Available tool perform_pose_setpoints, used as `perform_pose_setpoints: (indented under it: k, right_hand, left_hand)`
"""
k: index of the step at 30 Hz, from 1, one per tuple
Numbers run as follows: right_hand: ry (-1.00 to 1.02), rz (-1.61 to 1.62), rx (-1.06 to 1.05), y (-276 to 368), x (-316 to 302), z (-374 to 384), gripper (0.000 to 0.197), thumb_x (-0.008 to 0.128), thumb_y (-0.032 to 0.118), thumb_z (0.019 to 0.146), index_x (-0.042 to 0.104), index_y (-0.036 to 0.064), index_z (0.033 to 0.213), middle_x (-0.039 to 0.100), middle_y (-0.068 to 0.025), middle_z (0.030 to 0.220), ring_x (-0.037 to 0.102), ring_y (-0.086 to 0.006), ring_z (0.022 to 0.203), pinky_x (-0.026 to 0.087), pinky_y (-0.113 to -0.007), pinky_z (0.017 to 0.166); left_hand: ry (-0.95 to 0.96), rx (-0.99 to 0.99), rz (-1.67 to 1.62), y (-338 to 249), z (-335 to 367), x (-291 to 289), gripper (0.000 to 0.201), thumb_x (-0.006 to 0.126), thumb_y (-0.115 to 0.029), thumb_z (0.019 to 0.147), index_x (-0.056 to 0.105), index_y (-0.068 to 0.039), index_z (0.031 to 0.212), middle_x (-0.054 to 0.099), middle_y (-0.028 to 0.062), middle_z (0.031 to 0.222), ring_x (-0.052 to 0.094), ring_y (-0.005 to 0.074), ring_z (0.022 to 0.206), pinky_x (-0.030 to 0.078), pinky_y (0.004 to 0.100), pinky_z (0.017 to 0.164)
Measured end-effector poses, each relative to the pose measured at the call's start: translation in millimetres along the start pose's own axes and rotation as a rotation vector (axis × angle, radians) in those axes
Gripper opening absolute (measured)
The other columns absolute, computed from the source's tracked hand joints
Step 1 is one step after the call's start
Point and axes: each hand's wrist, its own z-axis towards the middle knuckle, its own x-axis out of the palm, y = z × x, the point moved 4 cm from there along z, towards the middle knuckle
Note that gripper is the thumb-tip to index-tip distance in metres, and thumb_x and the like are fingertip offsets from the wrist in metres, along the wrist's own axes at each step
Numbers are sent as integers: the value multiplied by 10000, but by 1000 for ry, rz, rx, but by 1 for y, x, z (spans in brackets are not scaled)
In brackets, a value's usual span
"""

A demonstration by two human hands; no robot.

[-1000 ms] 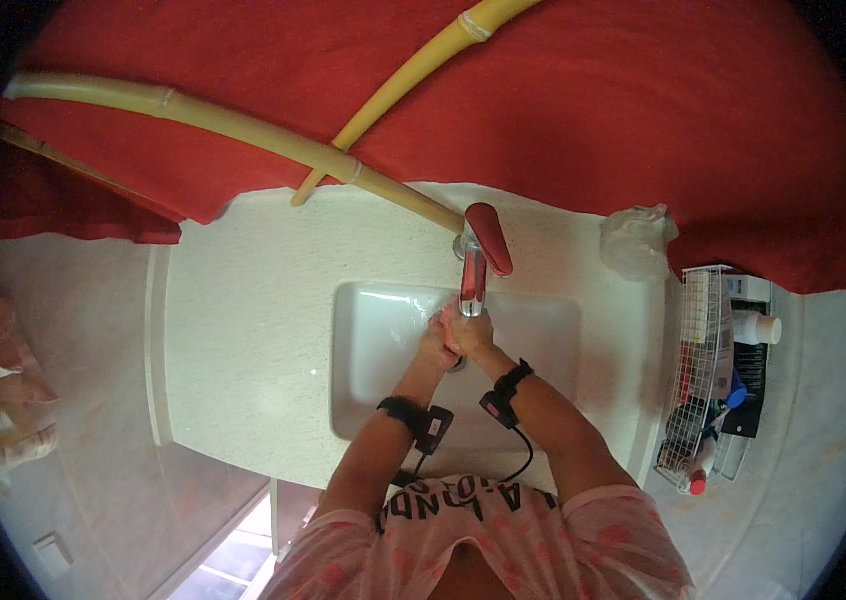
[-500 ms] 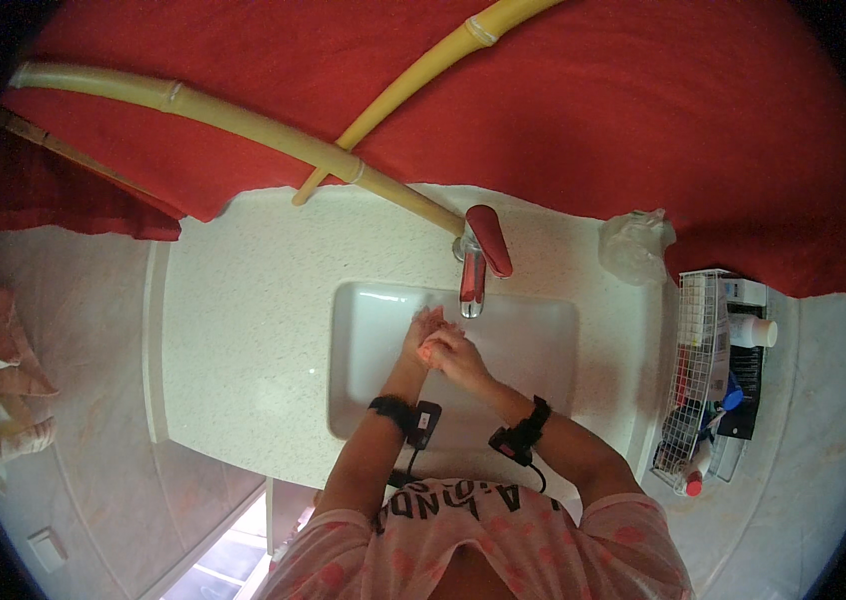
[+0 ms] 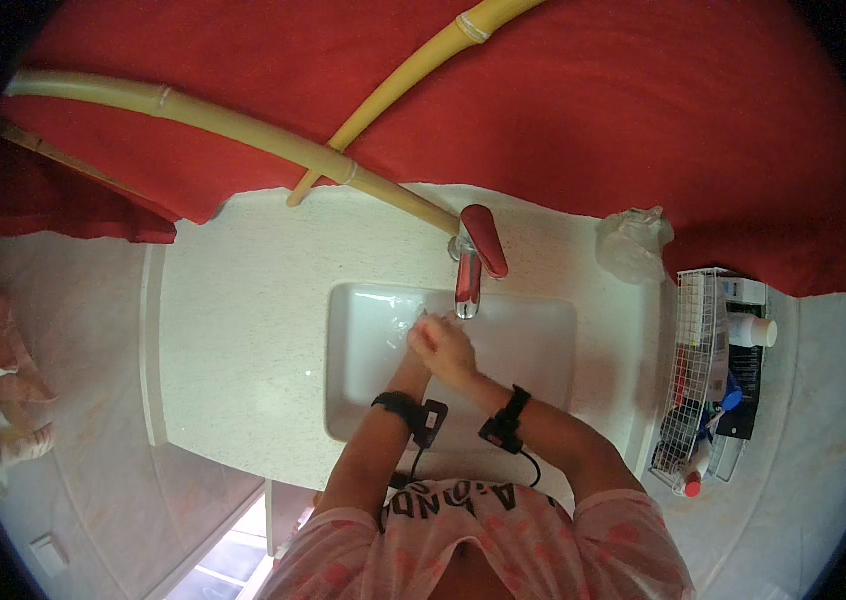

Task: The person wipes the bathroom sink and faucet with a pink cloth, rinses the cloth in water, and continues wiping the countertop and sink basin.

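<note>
Both hands are pressed together above the white sink basin (image 3: 533,365), just below the chrome faucet (image 3: 467,290). My right hand (image 3: 453,352) lies over my left, its fingers curled closed around it. Mostly covered, my left hand (image 3: 419,350) shows only its edge and some fingertips near the spout, so its grip is hidden. A small pinkish patch shows between the hands; whether it is soap or skin I cannot make out. Dark straps with small boxes and cables circle both wrists.
A speckled pale counter (image 3: 243,350) surrounds the sink. Behind the faucet, bamboo poles (image 3: 233,125) cross before a red cloth (image 3: 563,120). At right are a crumpled plastic bag (image 3: 633,246) and a wire basket (image 3: 688,370) with bottles. Cloths (image 3: 3,380) hang far left.
My right hand has moved a little up and farther over my left hand, covering more of it. Bright wet spots now show in the basin left of the hands.
</note>
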Motion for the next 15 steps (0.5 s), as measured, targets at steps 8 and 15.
perform_pose_setpoints:
  k: [8, 15]
  right_hand:
    - [77, 59, 565, -102, -31, 19, 389, 629, 373, 806, 560, 48, 1009, 600, -202, 952, 603, -416, 863, 495, -457, 721]
    - [174, -116, 25, 15, 7, -8, 422, 636, 359, 818, 514, -10, 984, 610, -221, 956, 628, -376, 856, 504, -464, 715]
  left_hand:
    - [382, 754, 1232, -72, -26, 62, 400, 516, -344, 916, 474, -103, 1232, 538, 86, 1167, 546, 260, 1033, 448, 376, 882]
    - [253, 449, 1347, -51, -19, 8, 416, 533, -330, 880, 522, -108, 1232, 594, 102, 1171, 556, 286, 1066, 429, 407, 957]
